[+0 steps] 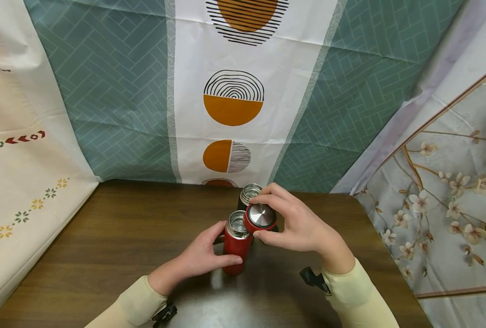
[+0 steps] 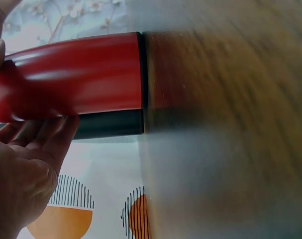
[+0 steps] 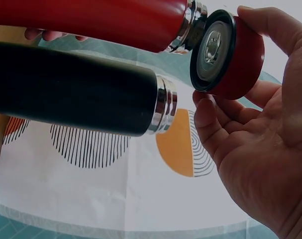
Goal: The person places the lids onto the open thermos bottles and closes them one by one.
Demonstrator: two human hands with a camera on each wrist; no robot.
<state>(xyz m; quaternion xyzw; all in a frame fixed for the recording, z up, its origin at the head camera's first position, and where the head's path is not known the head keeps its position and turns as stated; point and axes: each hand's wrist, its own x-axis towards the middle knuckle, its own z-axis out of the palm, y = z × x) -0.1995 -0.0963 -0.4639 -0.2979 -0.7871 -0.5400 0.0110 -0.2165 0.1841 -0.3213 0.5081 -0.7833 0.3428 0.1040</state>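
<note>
My left hand (image 1: pixel 204 255) grips a red thermos flask (image 1: pixel 236 255) around its body, the thumb lying across the near side. This flask stands upright on the table without a lid, its steel threaded neck bare. In my right hand (image 1: pixel 294 218) is a red screw lid (image 1: pixel 261 217) with a steel top, pinched between thumb and fingers. In the right wrist view the lid's underside faces the flask necks, close beside the red flask's mouth. A black thermos flask (image 3: pixel 76 89), lidless too, stands just behind the red one; the right hand partly hides it in the head view.
The brown wooden table (image 1: pixel 144 228) carries both flasks. A patterned cloth (image 1: pixel 120 91) hangs along its back edge. An embroidered cream cloth (image 1: pixel 29 159) borders the left side, and a flowered cloth (image 1: pixel 452 205) the right.
</note>
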